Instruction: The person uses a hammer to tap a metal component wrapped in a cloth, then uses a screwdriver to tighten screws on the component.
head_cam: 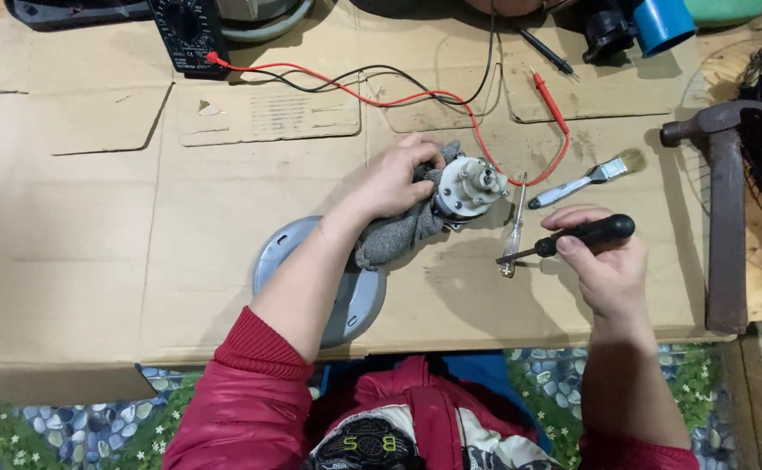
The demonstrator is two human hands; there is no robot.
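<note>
Flattened cardboard covers the work surface, sparing it from dirt and scratches. At its middle the left hand closes around a small metal motor through a grey cloth, which pads the grip and steadies the part, shaft end up. The right hand is wrapped around a black-handled screwdriver, tip aimed toward the motor. A clear-handled screwdriver and paintbrush lie within reach.
</note>
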